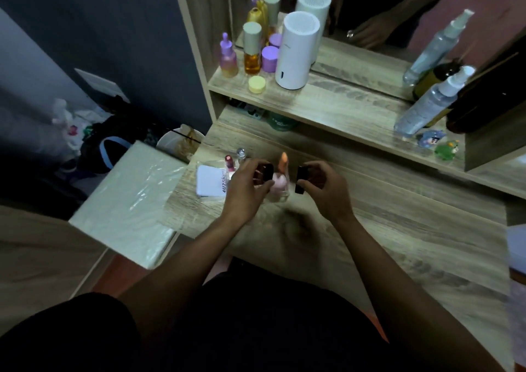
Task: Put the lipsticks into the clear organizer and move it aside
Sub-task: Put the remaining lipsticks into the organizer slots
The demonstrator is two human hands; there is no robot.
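Your dark-clothed lap (256, 329) fronts the wood-grain bench (398, 243). Each hand's fingers clamp a short black lipstick tube: left (263, 174), right (300, 179). Between your fingers, the clear plastic organizer (280, 193) could tip if knocked.

The clear organizer (216, 182) stands on the wooden desk, holding upright lipsticks. Each hand holds one black lipstick (300, 178).
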